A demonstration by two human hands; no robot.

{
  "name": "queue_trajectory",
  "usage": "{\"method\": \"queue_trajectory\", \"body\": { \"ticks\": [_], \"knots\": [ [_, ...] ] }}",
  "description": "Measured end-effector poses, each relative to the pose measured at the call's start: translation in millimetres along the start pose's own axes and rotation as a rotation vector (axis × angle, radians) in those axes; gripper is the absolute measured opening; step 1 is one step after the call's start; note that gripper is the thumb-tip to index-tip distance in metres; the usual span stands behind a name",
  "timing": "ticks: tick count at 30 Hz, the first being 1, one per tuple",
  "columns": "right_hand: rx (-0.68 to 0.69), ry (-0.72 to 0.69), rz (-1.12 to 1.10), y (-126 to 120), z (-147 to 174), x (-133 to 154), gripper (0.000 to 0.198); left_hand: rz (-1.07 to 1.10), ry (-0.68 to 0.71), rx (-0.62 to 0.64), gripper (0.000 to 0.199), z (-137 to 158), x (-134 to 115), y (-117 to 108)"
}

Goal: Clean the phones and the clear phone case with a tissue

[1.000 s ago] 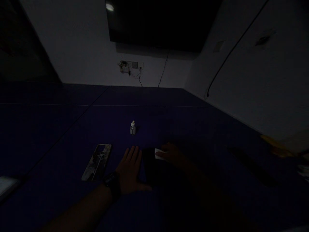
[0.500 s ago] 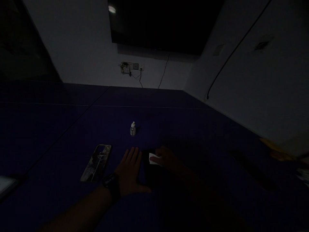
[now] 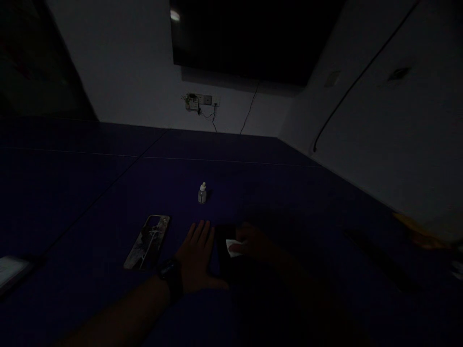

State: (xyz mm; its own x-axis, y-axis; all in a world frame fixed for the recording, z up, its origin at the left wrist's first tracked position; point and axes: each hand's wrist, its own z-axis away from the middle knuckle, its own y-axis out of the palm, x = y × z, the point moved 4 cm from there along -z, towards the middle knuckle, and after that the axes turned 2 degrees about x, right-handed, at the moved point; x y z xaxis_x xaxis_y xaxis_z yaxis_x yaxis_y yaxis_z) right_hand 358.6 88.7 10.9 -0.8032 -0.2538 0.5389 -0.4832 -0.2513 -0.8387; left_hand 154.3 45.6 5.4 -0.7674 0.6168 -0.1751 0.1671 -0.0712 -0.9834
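Observation:
My left hand (image 3: 197, 258) lies flat with its fingers stretched out, a dark watch (image 3: 169, 272) on its wrist. Its thumb reaches along the near end of a black flat slab (image 3: 224, 232), which looks like a phone, too dark to be sure. On that slab my right hand (image 3: 251, 243) presses a small white wipe (image 3: 230, 244), thumb on top; its other fingers are partly lost in shadow. Left of my left hand rests a phone case (image 3: 146, 243) with a printed picture and a camera cutout. A small bottle (image 3: 202, 195) with a white top stands upright beyond my hands.
The dark blue surface (image 3: 152, 188) runs back to a wall with sockets and cables (image 3: 202, 101) under a large screen (image 3: 246, 38). A white-topped object (image 3: 12, 270) lies at the far left. A long dark strip (image 3: 378, 260) and something yellow (image 3: 419, 231) lie at right.
My right hand has slid the white wipe slightly nearer to me along the black slab. My left hand stays in place. The view has shifted a little.

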Motion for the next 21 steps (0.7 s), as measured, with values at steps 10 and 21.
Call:
{"method": "queue_trajectory", "body": {
  "ticks": [10, 21],
  "knots": [
    [-0.061, 0.084, -0.024, -7.0, 2.2, 12.8, 0.023, 0.002, 0.004, -0.018, 0.139, 0.0, 0.6, 2.7],
    [-0.163, 0.111, 0.049, -8.0, 0.4, 7.8, 0.023, 0.036, -0.018, 0.022, 0.138, -0.3, -1.1, 0.3]
  ]
}}
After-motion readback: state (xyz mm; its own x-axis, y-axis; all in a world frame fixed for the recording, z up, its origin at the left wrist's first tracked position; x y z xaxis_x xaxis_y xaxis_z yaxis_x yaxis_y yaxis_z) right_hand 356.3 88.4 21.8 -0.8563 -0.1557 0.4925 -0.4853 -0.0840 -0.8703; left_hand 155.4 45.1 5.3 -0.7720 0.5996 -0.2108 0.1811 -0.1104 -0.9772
